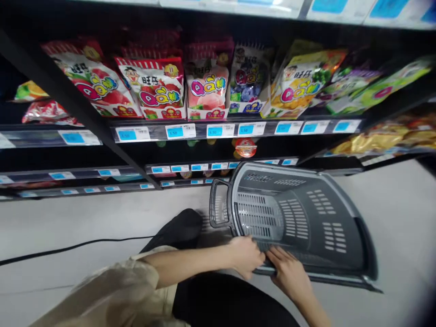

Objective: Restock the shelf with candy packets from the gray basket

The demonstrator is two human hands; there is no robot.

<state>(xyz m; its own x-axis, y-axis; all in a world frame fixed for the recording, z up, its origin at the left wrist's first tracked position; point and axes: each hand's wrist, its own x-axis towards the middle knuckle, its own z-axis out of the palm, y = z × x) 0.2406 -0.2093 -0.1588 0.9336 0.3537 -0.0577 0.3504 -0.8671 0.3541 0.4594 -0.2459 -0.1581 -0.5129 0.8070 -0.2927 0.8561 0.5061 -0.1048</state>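
A dark grey plastic shopping basket with slotted walls sits on the floor in front of me, and nothing shows inside it. My left hand is closed at the near rim, its fingertips hidden behind the hand. Just to its right, my right hand grips the same rim, fingers bent over the edge. The two hands are close together. The basket's loop handle sticks out at its left end, untouched by either hand.
Shelves ahead carry gummy candy bags, above a strip of price tags. An orange-red round package is on the shelf below. A black cable crosses the floor at left. My bent knee is beside the basket.
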